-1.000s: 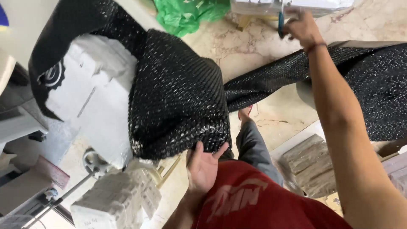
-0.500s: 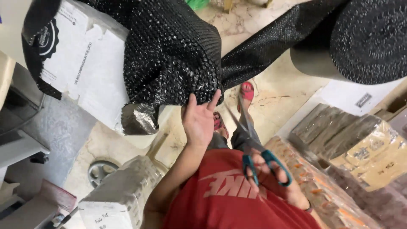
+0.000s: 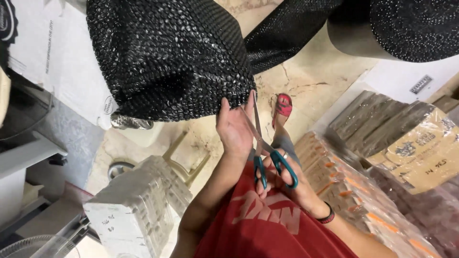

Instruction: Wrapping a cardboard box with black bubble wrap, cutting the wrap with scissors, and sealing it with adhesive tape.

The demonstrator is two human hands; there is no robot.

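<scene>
The person looks down over a red shirt [image 3: 267, 229] at a floor of pale, cracked marble-like stone [image 3: 311, 81], crowded on every side. The left hand [image 3: 235, 125] reaches upward with fingers closed on the lower edge of a sheet of black bubble wrap [image 3: 167, 57], which drapes over a white cardboard box [image 3: 52, 62] at the upper left and runs in a band up to a big roll of the same black wrap [image 3: 411, 26] in the top right corner. The right hand [image 3: 282, 179], a dark band at its wrist, has fingers through the teal handles of a pair of steel scissors [image 3: 262, 143]; the blades point up and lie closed or nearly so, their tips at the wrap's edge just beside the left hand's fingers. Below the wrapped box, a white block wound in clear plastic film [image 3: 138, 205] stands on the floor, with a pale yellow stool leg [image 3: 179, 153] just behind it. To the right lie stacks of brown packets under clear plastic [image 3: 401, 138], some with orange marks. Grey furniture [image 3: 28, 157] lines the left edge. A foot in a red sandal [image 3: 283, 106] rests on the stone between the wrap and the stacks.
</scene>
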